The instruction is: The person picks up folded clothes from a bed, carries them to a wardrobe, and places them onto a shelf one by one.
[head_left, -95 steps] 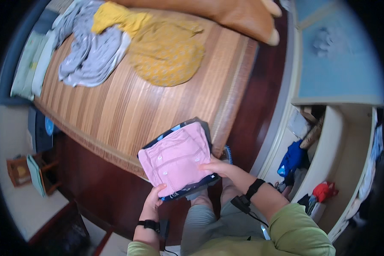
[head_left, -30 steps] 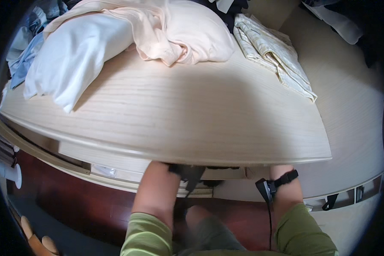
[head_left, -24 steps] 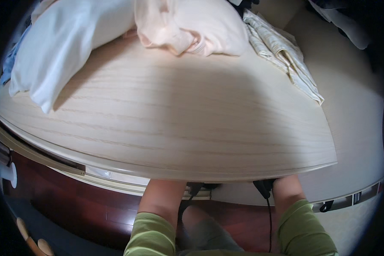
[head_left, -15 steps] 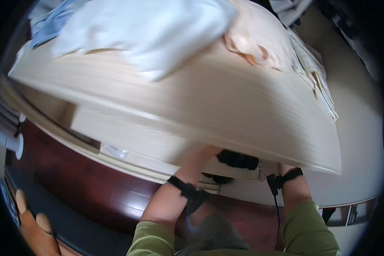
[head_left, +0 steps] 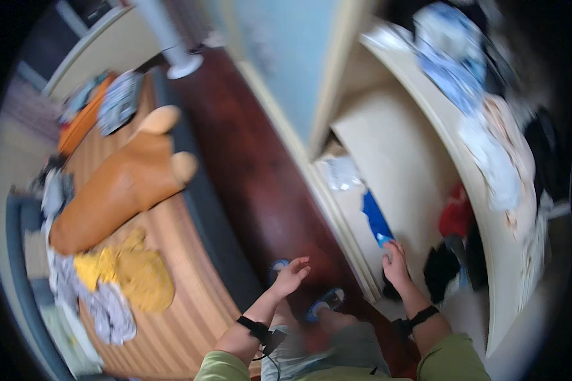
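My left hand (head_left: 291, 275) hangs over the dark red floor, fingers loosely apart and nothing in it. My right hand (head_left: 396, 265) is at the wardrobe's lower compartment, fingers slightly spread. Its fingertips are at the near end of a flat blue item (head_left: 376, 217), perhaps a package; I cannot tell whether they touch it. Beyond that lies a clear plastic bag (head_left: 340, 173). Right of the hand, black cloth (head_left: 440, 270) and a red cloth (head_left: 454, 213) sit under the pale shelf (head_left: 438, 120).
White and light blue clothes (head_left: 448, 54) and a peach garment (head_left: 513, 146) lie on the shelf. To the left stands a bed with a striped cover (head_left: 200, 279), a large brown plush (head_left: 117, 184) and yellow cloth (head_left: 130, 270). A blue sliding door panel (head_left: 279, 57) stands ahead.
My view has swung left, bringing in the bed and floor. Both hands, hidden under the shelf before, now show; the left one is out over the floor.
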A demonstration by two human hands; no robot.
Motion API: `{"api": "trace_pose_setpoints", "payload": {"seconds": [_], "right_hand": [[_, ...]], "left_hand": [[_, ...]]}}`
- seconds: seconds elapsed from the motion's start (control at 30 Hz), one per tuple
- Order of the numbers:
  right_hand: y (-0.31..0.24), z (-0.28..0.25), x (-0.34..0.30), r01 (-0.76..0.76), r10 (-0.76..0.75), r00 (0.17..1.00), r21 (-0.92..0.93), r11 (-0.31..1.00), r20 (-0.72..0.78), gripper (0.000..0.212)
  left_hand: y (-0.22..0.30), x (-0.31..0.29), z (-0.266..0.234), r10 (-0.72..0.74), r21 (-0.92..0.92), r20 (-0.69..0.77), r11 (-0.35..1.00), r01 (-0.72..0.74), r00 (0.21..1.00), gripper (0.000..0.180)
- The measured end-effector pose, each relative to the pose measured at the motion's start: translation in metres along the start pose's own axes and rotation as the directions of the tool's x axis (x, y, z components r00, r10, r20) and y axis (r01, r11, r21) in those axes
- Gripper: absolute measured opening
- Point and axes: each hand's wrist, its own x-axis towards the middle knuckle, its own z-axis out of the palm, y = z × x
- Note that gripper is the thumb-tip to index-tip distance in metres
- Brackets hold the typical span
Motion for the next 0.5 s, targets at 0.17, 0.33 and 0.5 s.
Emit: {"api": "trace_pose_setpoints", "payload": {"seconds": [0.17,0.33,0.5], "right_hand": [[-0.153,0.047,0.006,0.186,-0.209,0.888,0.096,0.978,0.41,0.025],[-0.276,0.091,0.004,0.339,-0.277,0.671,0.048,0.94,0.687,0.026],[-0.334,0.142,0.017,0.484,-0.246,0.523,-0.047,0.874,0.816,0.029]], "left_hand": [[-0.069,-0.132,-0.118,-0.094,-0.206,-0.362,0.978,0.019,0.927,0.037],[-0.119,-0.23,-0.183,-0.422,-0.61,-0.507,0.791,0.032,0.751,0.03],[-0.166,-0.268,-0.224,-0.58,-0.83,-0.496,0.536,-0.156,0.646,0.025]]}}
